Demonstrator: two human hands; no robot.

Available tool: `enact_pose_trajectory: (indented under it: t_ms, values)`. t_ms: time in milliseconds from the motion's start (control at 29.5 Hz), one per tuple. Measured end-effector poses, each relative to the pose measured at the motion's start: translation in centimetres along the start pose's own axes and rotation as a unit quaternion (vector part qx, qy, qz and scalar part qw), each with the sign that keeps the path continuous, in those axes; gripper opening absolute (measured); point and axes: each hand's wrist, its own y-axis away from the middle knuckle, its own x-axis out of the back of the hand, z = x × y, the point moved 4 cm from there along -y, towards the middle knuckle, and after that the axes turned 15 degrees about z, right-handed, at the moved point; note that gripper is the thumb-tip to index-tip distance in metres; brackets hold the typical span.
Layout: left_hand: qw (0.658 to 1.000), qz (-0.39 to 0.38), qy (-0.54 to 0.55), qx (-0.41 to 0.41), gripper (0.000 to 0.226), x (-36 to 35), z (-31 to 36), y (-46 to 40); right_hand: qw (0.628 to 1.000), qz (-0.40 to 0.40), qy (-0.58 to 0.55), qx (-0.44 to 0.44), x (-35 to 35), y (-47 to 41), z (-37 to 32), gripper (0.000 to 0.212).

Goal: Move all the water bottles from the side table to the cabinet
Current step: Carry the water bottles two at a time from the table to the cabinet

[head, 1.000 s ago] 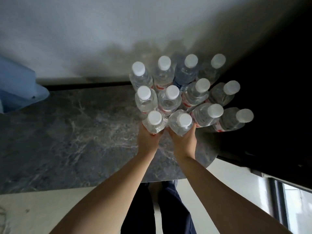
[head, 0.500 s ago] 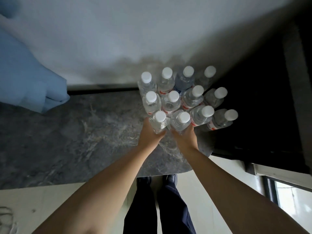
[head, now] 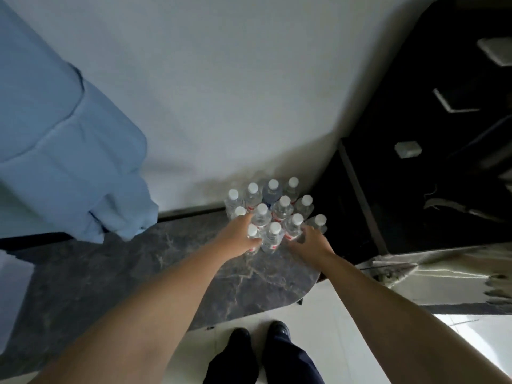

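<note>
Reaching further into the cluster of water bottles (head: 273, 214) at the far right of the marble side table (head: 138, 273) than a second ago, the left hand (head: 238, 236) now curls round a near-left bottle (head: 252, 239) while the right hand (head: 311, 242), fingers spread, touches the right-hand ones, so carrying has not begun.
</note>
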Motion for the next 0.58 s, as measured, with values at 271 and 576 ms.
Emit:
enact_pose_trajectory:
  t_ms: [271, 576]
  values:
    - [0.989, 0.033, -0.097, -0.106, 0.044, 4.1, 4.8, 1.1, 0.986, 0.005, 0.145, 0.081, 5.1, 2.4, -2.2, 0.058]
    - [0.984, 0.079, -0.150, -0.056, 0.046, 8.4, 6.2, 3.2, 0.954, 0.009, 0.217, 0.208, 8.0, 2.4, -7.2, 0.049]
